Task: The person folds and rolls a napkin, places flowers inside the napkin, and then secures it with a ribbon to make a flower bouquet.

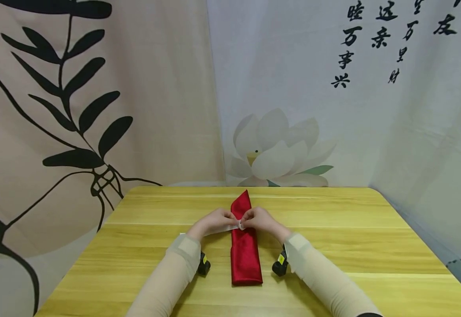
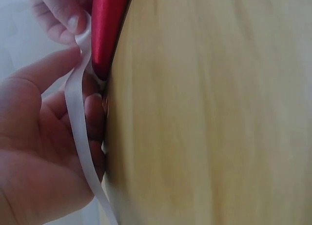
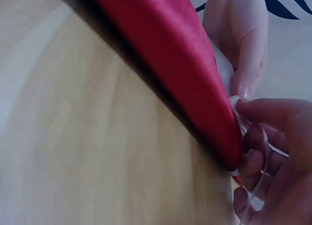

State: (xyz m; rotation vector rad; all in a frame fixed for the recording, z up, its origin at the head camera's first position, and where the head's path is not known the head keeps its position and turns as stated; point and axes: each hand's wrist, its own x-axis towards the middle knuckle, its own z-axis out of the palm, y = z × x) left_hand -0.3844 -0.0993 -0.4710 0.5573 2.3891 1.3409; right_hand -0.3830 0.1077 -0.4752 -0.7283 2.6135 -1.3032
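A folded strip of shiny red satin cloth [image 1: 246,259] lies lengthwise on the table, its far end tapering to a point. Around its upper part runs a white ribbon [image 1: 223,230], bunched at the cloth's middle. From the left, my left hand [image 1: 214,220] pinches the ribbon near this bunch; a long tail of ribbon [image 2: 75,103] trails down across its palm in the left wrist view. My right hand [image 1: 263,221] pinches the ribbon from the other side, fingertips close to the left ones. In the right wrist view a thin ribbon end [image 3: 265,171] hangs past the right fingers.
The wooden table [image 1: 143,264] has yellowish plank grain and rounded far corners. Behind it hangs a curtain [image 1: 167,88] printed with black leaves, a pale lotus and black characters. A small black device [image 1: 279,264] is strapped at each wrist.
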